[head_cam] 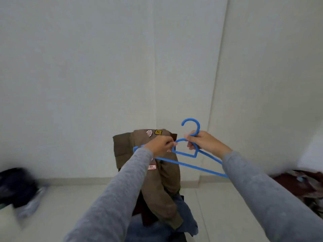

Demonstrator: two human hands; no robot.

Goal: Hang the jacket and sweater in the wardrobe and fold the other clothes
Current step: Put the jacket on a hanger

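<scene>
Before a white wall, both hands hold a blue plastic hanger (192, 166) at chest height. The right hand (202, 140) has its fingers curled round the neck, just under the hook. The left hand (160, 145) has its fingers closed on the hanger's left arm. A brown jacket (157, 180) with sewn patches hangs down behind the left hand, its lower part lying on blue jeans (187, 212) below.
</scene>
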